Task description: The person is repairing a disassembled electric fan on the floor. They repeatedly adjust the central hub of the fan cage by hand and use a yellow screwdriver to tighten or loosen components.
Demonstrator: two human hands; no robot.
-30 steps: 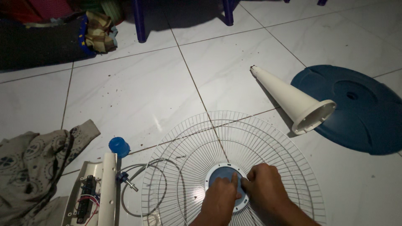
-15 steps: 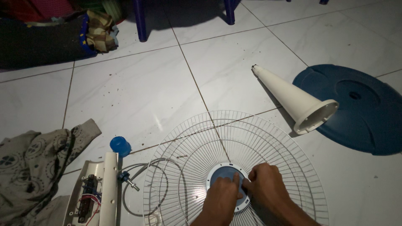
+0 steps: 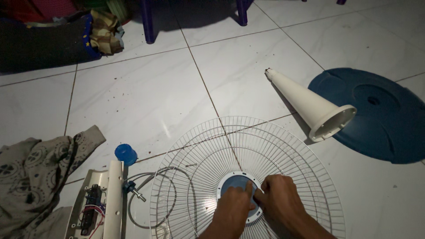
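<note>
A round white wire fan guard (image 3: 274, 146) lies flat on the tiled floor. At its centre is a blue disc in a white ring (image 3: 234, 182). My left hand (image 3: 233, 208) presses its fingers on the blue disc. My right hand (image 3: 279, 201) rests beside it on the ring's right edge, fingers curled against the disc. Both hands touch the hub; I cannot tell whether either one grips a small part.
A white cone-shaped stand piece (image 3: 310, 106) lies on a round blue fan base (image 3: 380, 119) at right. At lower left are an open white housing with wiring (image 3: 95, 208), a grey cable (image 3: 150, 190), a small blue cap (image 3: 125, 153) and patterned cloth (image 3: 31, 172). Blue chair legs (image 3: 148, 20) stand at the back.
Both hands stay on the hub with only slight finger shifts. The view has drifted a little, nothing else has moved.
</note>
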